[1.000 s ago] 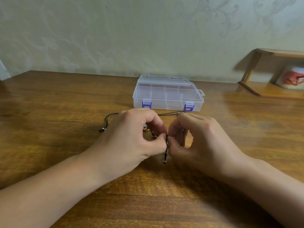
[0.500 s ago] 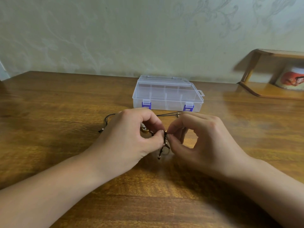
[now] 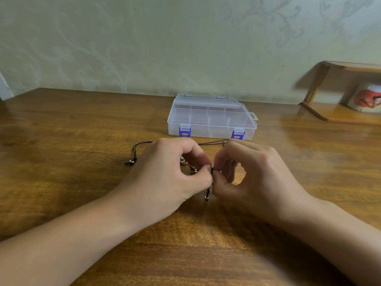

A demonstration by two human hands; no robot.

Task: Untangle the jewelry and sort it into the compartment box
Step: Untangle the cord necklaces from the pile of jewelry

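The jewelry is a thin black cord [image 3: 142, 143] with small beads: one end [image 3: 130, 162] lies on the tabletop [image 3: 61, 141] to the left of the hands, tipped with a few tiny light and dark beads, and the cord arcs up from there and runs behind the left hand [image 3: 165, 178]. Another stretch of cord [image 3: 212, 142] shows between the two hands near the box, ending at a small metal piece just by the right hand [image 3: 253, 178]. A gold-coloured charm [image 3: 183, 161] peeks out under the left hand's curled fingers. Both hands meet at the middle of the tabletop, each pinching the cord between thumb and forefinger, fingertips almost touching; a short tail [image 3: 207, 194] with a bead at its tip hangs down from the pinch, close to the wood.

The clear plastic compartment box [image 3: 212, 117] sits shut, just beyond the hands, with two purple latches on its front and dividers visible through the lid. A wooden shelf [image 3: 340, 114] with a red-patterned cup [image 3: 367, 99] stands at the far right.

Against half a second ago the hanging tail now drops straighter and lower, where it had been angled to the left under the left thumb; the right hand's fingers have drawn closer to the left. The box and the beaded end on the left lie as before
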